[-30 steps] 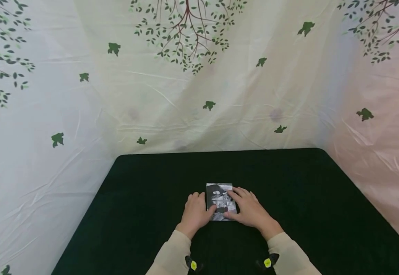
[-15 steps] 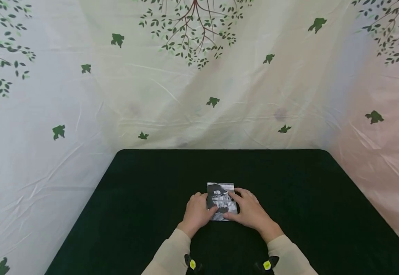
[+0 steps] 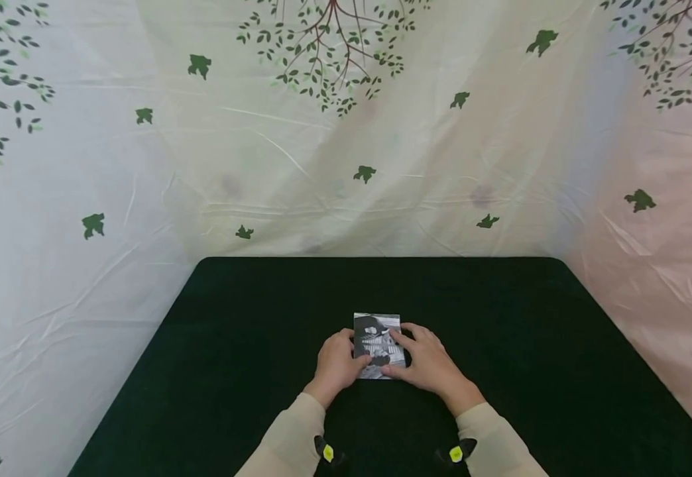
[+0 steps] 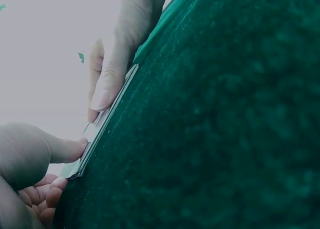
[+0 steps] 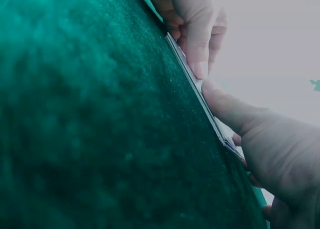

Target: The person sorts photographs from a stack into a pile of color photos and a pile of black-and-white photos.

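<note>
A thin stack of picture sheets (image 3: 376, 346), black and white on top, lies on the dark green table near the middle. Several layers show along its near edge in the left wrist view, where the stack's edge (image 4: 111, 114) is close to the cloth. My left hand (image 3: 335, 363) grips its left side, thumb on the picture and fingers bent round the edge. On the other side my right hand (image 3: 432, 366) holds the right edge, thumb on the lower part and index fingertip higher up. The right wrist view shows my right thumb (image 5: 227, 105) pressing the top near the left thumb.
The green-covered table (image 3: 250, 298) spreads around both hands, with rounded far corners. Behind and beside it hang pale fabric walls (image 3: 298, 185) printed with leaves and branches. Bands with yellow-green tags (image 3: 329, 453) sit at both cream sleeves.
The head view has shifted slightly, so the background sits a little differently. Both hands keep their hold on the stack of picture sheets, with the fingers nearly unmoved.
</note>
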Demonstrator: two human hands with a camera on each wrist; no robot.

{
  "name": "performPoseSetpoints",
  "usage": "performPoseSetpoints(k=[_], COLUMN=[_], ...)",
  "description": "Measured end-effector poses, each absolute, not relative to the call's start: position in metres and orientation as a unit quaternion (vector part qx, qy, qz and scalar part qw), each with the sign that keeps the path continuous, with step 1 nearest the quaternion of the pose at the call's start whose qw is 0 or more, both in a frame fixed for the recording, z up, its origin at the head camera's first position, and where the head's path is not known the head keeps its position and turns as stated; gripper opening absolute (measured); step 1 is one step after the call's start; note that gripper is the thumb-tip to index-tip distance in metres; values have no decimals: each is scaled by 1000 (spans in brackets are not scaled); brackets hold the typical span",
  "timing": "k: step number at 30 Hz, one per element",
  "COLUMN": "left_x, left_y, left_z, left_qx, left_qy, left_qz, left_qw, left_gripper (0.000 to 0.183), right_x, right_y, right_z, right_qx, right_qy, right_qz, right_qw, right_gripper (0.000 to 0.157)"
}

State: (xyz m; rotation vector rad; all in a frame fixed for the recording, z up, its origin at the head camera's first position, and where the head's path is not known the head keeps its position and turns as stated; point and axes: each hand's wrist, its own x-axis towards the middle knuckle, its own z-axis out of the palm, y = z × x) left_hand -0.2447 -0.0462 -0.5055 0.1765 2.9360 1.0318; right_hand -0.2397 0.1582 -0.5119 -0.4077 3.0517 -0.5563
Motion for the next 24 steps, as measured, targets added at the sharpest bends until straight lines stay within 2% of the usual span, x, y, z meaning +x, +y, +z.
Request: performPoseSetpoints(k=[18,24], left_x=[-242,-244], left_y=[-48,-45], left_z=[-511,-510], left_qx=[25,24], left_qy=[917,910], left_qz=[397,413], left_qw=[15,11], left_gripper=[51,48], right_x=[-239,-239], right_y=[160,162], right_z=[-517,-517], right_qx=[-123,-120], right_qy=[977,978], right_qz=[-170,-169], right_qw=[29,14], right_gripper=[85,85])
